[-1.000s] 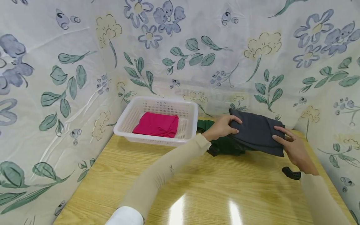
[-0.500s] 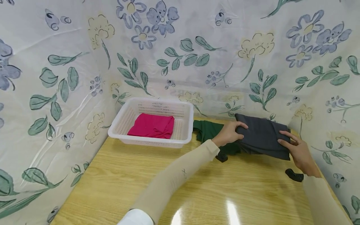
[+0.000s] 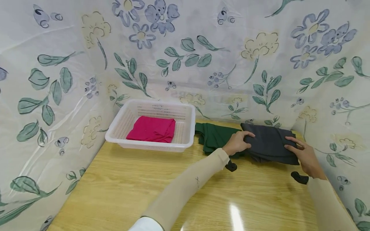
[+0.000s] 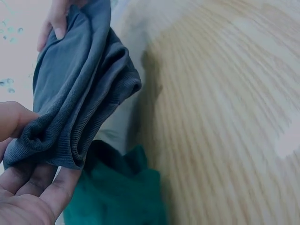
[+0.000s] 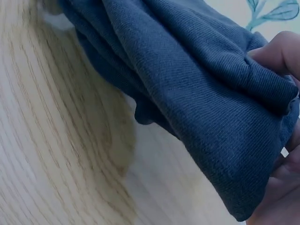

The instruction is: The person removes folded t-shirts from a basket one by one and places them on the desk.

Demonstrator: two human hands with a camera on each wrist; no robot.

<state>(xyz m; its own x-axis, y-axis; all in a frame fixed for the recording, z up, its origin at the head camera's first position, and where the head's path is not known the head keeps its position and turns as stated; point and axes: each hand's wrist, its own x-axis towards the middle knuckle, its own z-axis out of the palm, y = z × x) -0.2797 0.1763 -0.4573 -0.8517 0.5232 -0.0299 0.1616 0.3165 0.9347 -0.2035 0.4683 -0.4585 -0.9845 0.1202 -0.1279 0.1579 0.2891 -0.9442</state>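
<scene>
A folded dark grey garment (image 3: 268, 142) hangs between both hands at the right back of the table. My left hand (image 3: 238, 142) grips its left edge, the thumb above and several fingers underneath, as the left wrist view shows on the layered cloth (image 4: 65, 93). On the opposite edge my right hand (image 3: 307, 157) pinches the garment; in the right wrist view the grey fabric (image 5: 201, 103) sags over the wood. A dark green folded garment (image 3: 215, 136) lies just left of it, partly hidden behind the left hand.
A white perforated basket (image 3: 150, 147) stands at the back left with a folded pink garment (image 3: 153, 128) inside. Floral-patterned cloth (image 3: 173, 73) rises behind and beside the wooden table (image 3: 121, 186). Small black wrist-worn pieces (image 3: 299, 177) stick out below the hands.
The grey garment has been lowered towards the tabletop and shifted right, away from the green one, which now shows more. Both hands keep their hold. The head view has turned slightly right.
</scene>
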